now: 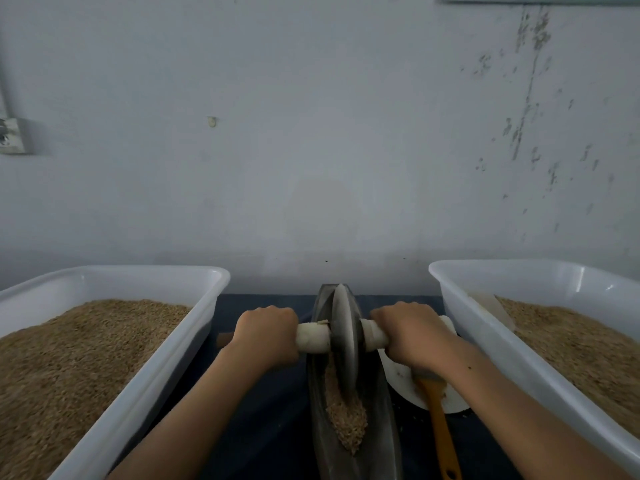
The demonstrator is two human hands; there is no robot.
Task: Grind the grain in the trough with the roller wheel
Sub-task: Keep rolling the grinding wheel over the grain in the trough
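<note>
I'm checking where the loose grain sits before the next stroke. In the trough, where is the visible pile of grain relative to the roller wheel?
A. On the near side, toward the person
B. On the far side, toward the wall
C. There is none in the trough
A: the grain lies heaped in the trough on the person's side of the roller wheel.

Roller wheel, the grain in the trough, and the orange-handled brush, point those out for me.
roller wheel [344, 336]: head view, on its metal disc face.
grain [346, 422]: head view, on the pile in the trough.
orange-handled brush [440, 424]: head view, on its handle.
</note>
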